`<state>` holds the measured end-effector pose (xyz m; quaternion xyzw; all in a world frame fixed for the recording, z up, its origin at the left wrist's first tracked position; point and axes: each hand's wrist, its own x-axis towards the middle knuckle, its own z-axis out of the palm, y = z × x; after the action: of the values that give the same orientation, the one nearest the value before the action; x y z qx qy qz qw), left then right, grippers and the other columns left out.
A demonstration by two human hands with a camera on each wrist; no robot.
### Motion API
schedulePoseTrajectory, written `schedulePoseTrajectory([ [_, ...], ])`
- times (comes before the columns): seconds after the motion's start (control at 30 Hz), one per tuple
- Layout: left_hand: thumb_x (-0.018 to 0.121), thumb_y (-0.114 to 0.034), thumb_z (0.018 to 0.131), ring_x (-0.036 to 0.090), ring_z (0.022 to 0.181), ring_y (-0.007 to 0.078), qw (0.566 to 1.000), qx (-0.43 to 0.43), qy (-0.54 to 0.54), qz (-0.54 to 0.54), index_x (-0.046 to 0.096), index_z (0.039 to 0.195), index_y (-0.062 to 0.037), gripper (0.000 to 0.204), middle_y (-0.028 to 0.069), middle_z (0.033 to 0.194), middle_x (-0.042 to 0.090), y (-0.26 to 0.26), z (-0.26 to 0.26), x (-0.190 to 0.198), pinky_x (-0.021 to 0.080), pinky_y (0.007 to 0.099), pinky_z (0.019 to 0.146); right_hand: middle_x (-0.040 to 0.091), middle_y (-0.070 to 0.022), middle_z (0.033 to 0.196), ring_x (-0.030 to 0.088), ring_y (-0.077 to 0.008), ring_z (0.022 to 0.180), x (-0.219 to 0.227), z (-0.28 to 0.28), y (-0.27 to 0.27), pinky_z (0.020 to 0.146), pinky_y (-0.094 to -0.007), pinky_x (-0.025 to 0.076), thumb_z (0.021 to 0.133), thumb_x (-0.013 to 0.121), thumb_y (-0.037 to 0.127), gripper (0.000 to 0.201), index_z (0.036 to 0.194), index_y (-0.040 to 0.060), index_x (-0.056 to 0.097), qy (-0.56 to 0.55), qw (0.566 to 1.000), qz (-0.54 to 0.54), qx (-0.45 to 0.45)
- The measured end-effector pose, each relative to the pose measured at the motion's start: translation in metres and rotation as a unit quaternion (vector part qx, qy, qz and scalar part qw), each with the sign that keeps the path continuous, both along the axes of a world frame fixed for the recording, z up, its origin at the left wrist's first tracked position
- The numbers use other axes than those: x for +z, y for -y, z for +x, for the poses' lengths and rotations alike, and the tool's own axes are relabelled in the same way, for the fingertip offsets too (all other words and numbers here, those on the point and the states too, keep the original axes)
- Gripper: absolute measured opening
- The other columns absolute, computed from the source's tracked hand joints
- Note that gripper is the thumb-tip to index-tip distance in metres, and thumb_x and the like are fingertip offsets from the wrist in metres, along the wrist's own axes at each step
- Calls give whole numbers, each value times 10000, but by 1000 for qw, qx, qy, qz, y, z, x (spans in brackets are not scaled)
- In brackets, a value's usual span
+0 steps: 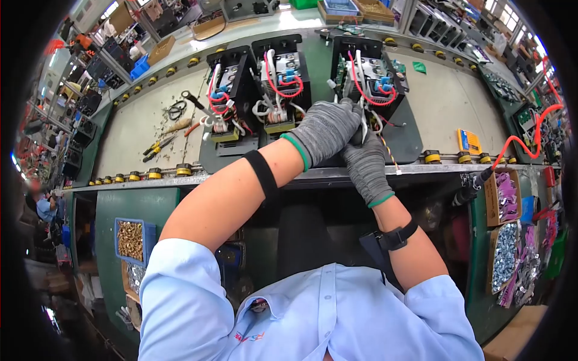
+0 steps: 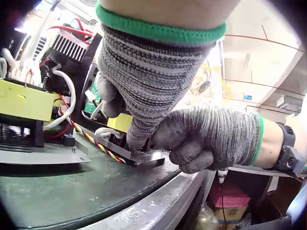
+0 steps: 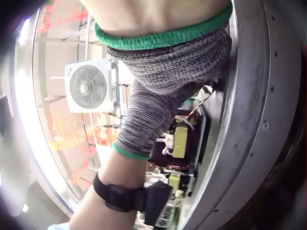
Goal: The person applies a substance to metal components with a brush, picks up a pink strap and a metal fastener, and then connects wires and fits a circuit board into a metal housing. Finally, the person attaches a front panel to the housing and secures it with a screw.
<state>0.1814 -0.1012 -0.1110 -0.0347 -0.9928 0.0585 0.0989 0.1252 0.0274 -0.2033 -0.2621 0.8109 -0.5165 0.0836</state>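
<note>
Both hands wear grey knit gloves with green cuffs and meet at the front of the rightmost black circuit unit (image 1: 376,78). My left hand (image 1: 328,127) reaches in from the left; in the left wrist view its index finger (image 2: 139,132) points down to the unit's metal base plate (image 2: 152,156). Close against it, my right hand (image 1: 366,165) has curled fingers, around a white wire (image 1: 363,123) that runs between the hands. The gloves hide the left hand's grasp, so I cannot tell what it holds. A twisted red, yellow and black wire (image 1: 391,153) hangs out beside them.
Two similar units, a middle one (image 1: 280,72) and a left one (image 1: 232,90), stand alongside on the dark green board (image 1: 412,135). Yellow-handled cutters (image 1: 158,147) lie on the left. An electric screwdriver (image 1: 472,186) with a red coiled cord hangs at right. Parts bins (image 1: 144,240) flank the person.
</note>
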Motion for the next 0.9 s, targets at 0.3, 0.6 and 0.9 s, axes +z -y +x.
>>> schedulePoseTrajectory([
  [0.3,672,-163,885,729,907,374,998,20,38,52,566,1275,-17,430,211,1174,648,7,-4,10,602,468,713,507,51,708,435,-44,432,80,-6,-9,347,-211,336,855,666,42,193,1004,126,577,371,884,-272,81],
  [0.6,688,-369,910,704,972,387,990,37,93,96,637,1160,-30,424,233,1121,669,-2,-11,31,578,492,825,596,-16,797,538,-83,562,62,-5,-80,468,-238,477,989,660,430,421,1063,16,646,455,827,-256,210],
  [0.9,604,-262,968,707,915,377,995,57,45,65,677,1001,-25,250,201,936,697,3,-21,23,572,500,794,620,-45,707,604,-159,613,61,-10,-59,586,-323,518,935,731,372,348,851,42,660,253,916,-149,274],
])
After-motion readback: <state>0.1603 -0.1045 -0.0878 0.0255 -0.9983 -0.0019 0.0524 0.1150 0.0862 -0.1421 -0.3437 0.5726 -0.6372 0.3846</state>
